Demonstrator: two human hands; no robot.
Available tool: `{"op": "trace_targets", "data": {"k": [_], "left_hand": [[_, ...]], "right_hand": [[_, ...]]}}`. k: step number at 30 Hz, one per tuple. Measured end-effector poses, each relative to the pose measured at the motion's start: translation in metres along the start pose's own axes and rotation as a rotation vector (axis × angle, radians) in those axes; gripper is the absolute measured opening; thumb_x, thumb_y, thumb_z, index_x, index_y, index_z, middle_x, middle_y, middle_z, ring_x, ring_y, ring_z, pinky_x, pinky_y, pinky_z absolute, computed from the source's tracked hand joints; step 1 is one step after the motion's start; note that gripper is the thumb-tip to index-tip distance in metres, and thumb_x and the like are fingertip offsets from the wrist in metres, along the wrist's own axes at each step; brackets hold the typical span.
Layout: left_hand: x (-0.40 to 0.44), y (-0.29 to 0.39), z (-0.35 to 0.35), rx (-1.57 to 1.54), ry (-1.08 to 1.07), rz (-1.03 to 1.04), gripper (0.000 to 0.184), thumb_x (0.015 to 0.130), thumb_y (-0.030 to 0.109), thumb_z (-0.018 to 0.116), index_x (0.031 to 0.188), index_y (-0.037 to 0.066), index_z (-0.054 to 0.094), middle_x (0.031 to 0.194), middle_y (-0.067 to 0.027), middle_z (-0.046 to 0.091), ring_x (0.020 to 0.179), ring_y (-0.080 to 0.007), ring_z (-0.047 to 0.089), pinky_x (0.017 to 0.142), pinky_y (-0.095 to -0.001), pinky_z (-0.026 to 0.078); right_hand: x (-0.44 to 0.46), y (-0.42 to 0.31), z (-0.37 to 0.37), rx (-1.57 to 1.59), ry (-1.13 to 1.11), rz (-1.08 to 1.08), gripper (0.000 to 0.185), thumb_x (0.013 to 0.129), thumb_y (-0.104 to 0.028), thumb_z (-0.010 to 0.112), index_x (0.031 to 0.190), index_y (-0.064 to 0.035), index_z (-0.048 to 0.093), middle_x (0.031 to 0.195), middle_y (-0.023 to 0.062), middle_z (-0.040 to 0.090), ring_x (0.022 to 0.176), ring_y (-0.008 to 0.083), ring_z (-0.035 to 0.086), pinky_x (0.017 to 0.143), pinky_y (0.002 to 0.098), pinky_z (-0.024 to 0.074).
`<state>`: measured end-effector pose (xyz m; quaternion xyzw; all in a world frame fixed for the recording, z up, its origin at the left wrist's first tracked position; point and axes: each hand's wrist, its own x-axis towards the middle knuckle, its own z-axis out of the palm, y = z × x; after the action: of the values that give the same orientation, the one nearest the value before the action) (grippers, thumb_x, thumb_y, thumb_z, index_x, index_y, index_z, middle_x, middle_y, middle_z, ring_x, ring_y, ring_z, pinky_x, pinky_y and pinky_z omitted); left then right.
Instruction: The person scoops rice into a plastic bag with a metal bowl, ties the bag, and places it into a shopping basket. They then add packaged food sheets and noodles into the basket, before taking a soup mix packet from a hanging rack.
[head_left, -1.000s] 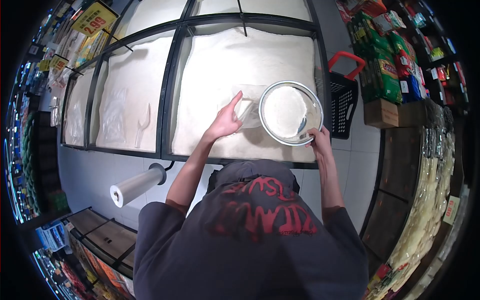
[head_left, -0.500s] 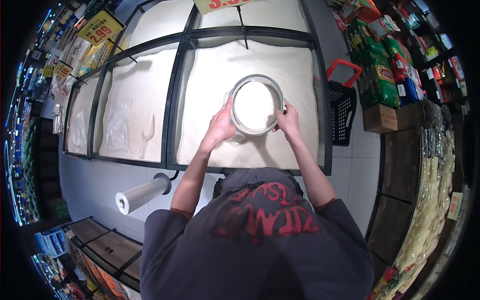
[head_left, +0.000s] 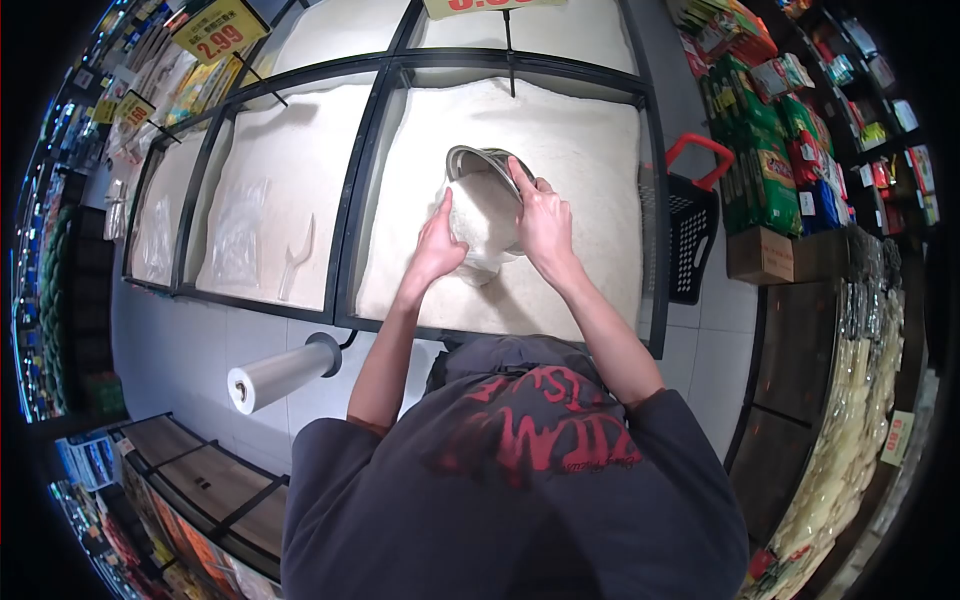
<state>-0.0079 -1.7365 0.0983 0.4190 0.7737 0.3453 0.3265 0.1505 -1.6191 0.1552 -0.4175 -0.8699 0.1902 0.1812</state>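
My right hand (head_left: 545, 225) grips a round metal bowl (head_left: 492, 160) by its right side. The bowl is tipped to the left and toward me, and white grain that looks like rice (head_left: 484, 215) lies in and below its mouth. My left hand (head_left: 436, 248) is closed at the left of the bowl's mouth, on the edge of a clear plastic bag (head_left: 482, 272) that hangs under it. The bag's lower part shows between my hands, above a bin (head_left: 590, 290) filled with the same white grain. Whether my left fingertips touch the bowl I cannot tell.
Black frames (head_left: 350, 200) divide neighbouring grain bins. Clear bags and a pale scoop-like tool (head_left: 292, 262) lie in the left bin. A roll of plastic bags (head_left: 280, 375) juts out at the front left. A black basket with a red handle (head_left: 695, 220) stands at the right.
The bowl was level and full, with a hand at each side. Now it is tilted left, my right hand has moved higher on its side, and grain has shifted toward the bag.
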Motion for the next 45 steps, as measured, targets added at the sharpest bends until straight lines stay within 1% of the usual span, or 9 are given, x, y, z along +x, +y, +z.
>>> {"op": "trace_targets", "data": {"k": [8, 15, 17, 21, 24, 26, 32, 43, 45], "left_hand": [[-0.002, -0.016, 0.01, -0.112, 0.033, -0.029, 0.098, 0.069, -0.002, 0.064, 0.157, -0.001, 0.02, 0.084, -0.0162, 0.062, 0.072, -0.0253, 0.064, 0.073, -0.0377, 0.054], [-0.007, -0.022, 0.013, -0.14, 0.045, -0.007, 0.096, 0.069, -0.003, 0.063, 0.157, 0.001, 0.023, 0.087, -0.016, 0.063, 0.075, -0.023, 0.064, 0.076, -0.0381, 0.053], [-0.009, -0.021, 0.013, -0.149, 0.024, -0.04, 0.095, 0.069, -0.003, 0.063, 0.156, 0.001, 0.024, 0.089, -0.0164, 0.063, 0.075, -0.0232, 0.063, 0.077, -0.0379, 0.053], [-0.014, -0.019, 0.017, -0.172, 0.055, 0.005, 0.095, 0.069, -0.006, 0.061, 0.157, 0.002, 0.025, 0.087, -0.0148, 0.062, 0.074, -0.0232, 0.062, 0.077, -0.0371, 0.053], [-0.014, -0.026, 0.02, -0.171, 0.069, 0.067, 0.095, 0.07, -0.008, 0.058, 0.157, 0.002, 0.024, 0.079, -0.0129, 0.058, 0.069, -0.0199, 0.06, 0.078, -0.0343, 0.053], [-0.018, -0.018, 0.018, -0.18, 0.035, 0.025, 0.094, 0.07, -0.009, 0.057, 0.157, 0.002, 0.023, 0.076, -0.0109, 0.057, 0.067, -0.0174, 0.058, 0.075, -0.0328, 0.055], [-0.026, 0.0, 0.018, -0.361, -0.042, 0.048, 0.092, 0.072, -0.012, 0.05, 0.158, 0.005, 0.023, 0.068, -0.0017, 0.052, 0.06, -0.0097, 0.051, 0.062, -0.0274, 0.057], [-0.048, 0.05, -0.007, -0.363, -0.114, -0.039, 0.09, 0.07, -0.012, 0.05, 0.156, 0.01, 0.035, 0.066, 0.0036, 0.044, 0.059, -0.0058, 0.046, 0.059, -0.0237, 0.05], [-0.051, 0.049, -0.005, -0.257, -0.146, 0.019, 0.09, 0.069, -0.013, 0.05, 0.155, 0.01, 0.037, 0.067, 0.0027, 0.045, 0.059, -0.0067, 0.045, 0.06, -0.0232, 0.048]], "right_hand": [[-0.018, -0.008, 0.015, -0.088, -0.003, -0.183, 0.084, 0.082, 0.005, 0.052, 0.156, -0.0276, 0.031, 0.135, 0.0414, 0.047, 0.068, 0.0391, 0.071, 0.056, 0.0423, 0.0601], [-0.026, 0.026, 0.011, -0.055, 0.211, -0.222, 0.082, 0.079, 0.005, 0.056, 0.151, -0.0319, 0.042, 0.134, 0.031, 0.055, 0.06, 0.035, 0.069, 0.056, 0.0398, 0.0596], [-0.027, 0.045, -0.004, 0.277, 0.421, -0.195, 0.073, 0.084, 0.005, 0.053, 0.151, -0.024, 0.044, 0.126, 0.0333, 0.059, 0.067, 0.0348, 0.071, 0.057, 0.0407, 0.0603], [-0.048, 0.114, -0.008, 0.704, 0.348, 0.441, 0.056, 0.087, 0.001, 0.049, 0.142, -0.0027, 0.049, 0.097, 0.0256, 0.071, 0.054, 0.0261, 0.067, 0.05, 0.0371, 0.056], [-0.071, 0.168, 0.002, 0.753, 0.511, 0.459, 0.051, 0.088, 0.0, 0.048, 0.139, 0.0011, 0.05, 0.095, 0.0229, 0.071, 0.051, 0.0263, 0.067, 0.046, 0.0379, 0.0529], [-0.095, 0.197, 0.009, 0.475, 0.435, 0.696, 0.053, 0.088, -0.001, 0.051, 0.14, -0.001, 0.05, 0.098, 0.0244, 0.07, 0.066, 0.0319, 0.072, 0.057, 0.0411, 0.0564], [-0.164, 0.243, 0.071, -0.131, 0.104, 0.646, 0.069, 0.086, 0.001, 0.057, 0.151, -0.0095, 0.038, 0.122, 0.0244, 0.063, 0.102, 0.0431, 0.065, 0.088, 0.0509, 0.0516], [-0.165, 0.224, 0.156, 0.205, -0.1, 0.405, 0.066, 0.082, 0.004, 0.057, 0.146, -0.0093, 0.047, 0.099, 0.0263, 0.069, 0.082, 0.0407, 0.07, 0.076, 0.0486, 0.0565], [-0.168, 0.235, 0.16, 0.706, -0.215, 0.782, 0.054, 0.082, 0.003, 0.056, 0.136, -0.0024, 0.056, 0.098, 0.024, 0.069, 0.065, 0.0314, 0.071, 0.054, 0.0429, 0.0591]]}}
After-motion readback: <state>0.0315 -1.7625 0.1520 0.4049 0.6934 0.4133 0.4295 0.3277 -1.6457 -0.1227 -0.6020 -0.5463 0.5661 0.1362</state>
